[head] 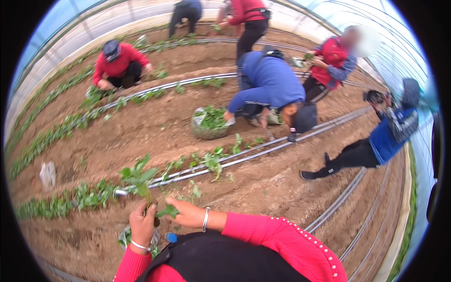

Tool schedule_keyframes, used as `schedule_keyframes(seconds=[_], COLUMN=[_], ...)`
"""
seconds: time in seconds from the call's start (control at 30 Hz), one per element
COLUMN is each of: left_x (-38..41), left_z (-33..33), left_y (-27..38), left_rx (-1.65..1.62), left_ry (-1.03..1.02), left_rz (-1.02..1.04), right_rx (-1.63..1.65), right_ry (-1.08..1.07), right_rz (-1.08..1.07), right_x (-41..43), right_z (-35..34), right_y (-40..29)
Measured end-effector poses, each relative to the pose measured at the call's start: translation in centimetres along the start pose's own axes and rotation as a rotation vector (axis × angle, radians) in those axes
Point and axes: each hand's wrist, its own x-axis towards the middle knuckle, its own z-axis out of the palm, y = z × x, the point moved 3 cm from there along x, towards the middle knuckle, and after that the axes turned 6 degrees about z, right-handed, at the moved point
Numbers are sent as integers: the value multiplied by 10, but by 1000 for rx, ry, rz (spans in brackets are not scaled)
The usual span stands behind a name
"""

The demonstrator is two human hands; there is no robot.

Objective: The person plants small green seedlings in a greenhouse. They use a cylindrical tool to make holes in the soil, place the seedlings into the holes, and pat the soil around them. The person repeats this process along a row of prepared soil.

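Note:
My left hand (141, 222) holds a leafy green seedling (140, 178) upright by its stem, its leaves rising above my fingers. Close beside it, my right hand (188, 212) pinches a green leaf (169, 210) between thumb and fingers. Dark matter, perhaps roots or soil, shows under the stem between the hands. Below my left wrist, partly hidden by it, a plastic bag (154, 239) with green leaves in it rests on the soil. Past my hands runs a planted row with loose young plants (212, 162) lying along it.
Pale drip pipes (243, 157) cross the soil ridge ahead. A bent-over person in blue (271, 79) reaches by a bag of seedlings (211, 121). Another person in red (121, 61) crouches at upper left. A person with a camera (394, 130) stands right. A crumpled plastic bag (48, 174) lies left.

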Motion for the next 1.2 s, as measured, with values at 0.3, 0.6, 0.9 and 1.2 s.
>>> schedule_keyframes(seconds=[0.3, 0.6, 0.9, 1.2], left_x=[1, 33, 25, 13], left_z=[30, 3, 1, 0], left_y=[4, 26, 50, 54], left_rx=[-511, -788, -823, -329], left_ry=[-107, -92, -109, -11], left_rz=[-167, -240, -51, 66], right_rx=[-174, -1015, 143, -117], right_ry=[344, -116, -118, 189], right_rz=[-22, 819, -64, -412], right_x=[-30, -122, -6, 12], right_z=[-65, -130, -28, -40], right_y=[5, 150, -47, -61])
